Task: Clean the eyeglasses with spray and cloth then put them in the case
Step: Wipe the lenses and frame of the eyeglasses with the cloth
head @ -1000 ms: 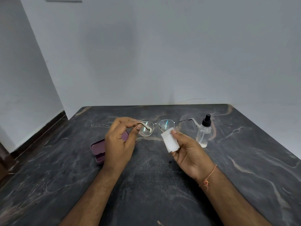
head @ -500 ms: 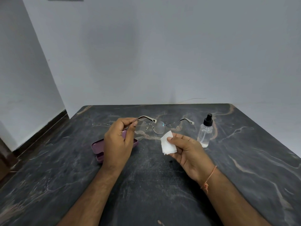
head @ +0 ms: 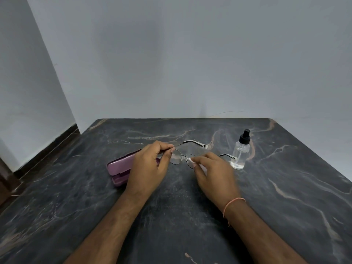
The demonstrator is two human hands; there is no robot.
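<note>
The left hand (head: 148, 166) pinches the eyeglasses (head: 183, 158) at the hinge of one temple between thumb and forefinger, its other fingers curled. The right hand (head: 213, 173) pinches a white cloth (head: 191, 160) around the lens nearest it, thumb and fingertips closed on the fabric. The glasses sit between both hands, above the dark marble table (head: 285, 197), temples pointing away. The purple case (head: 120, 169) lies partly behind the left hand. The spray bottle (head: 240, 153) stands upright just beyond the right hand.
</note>
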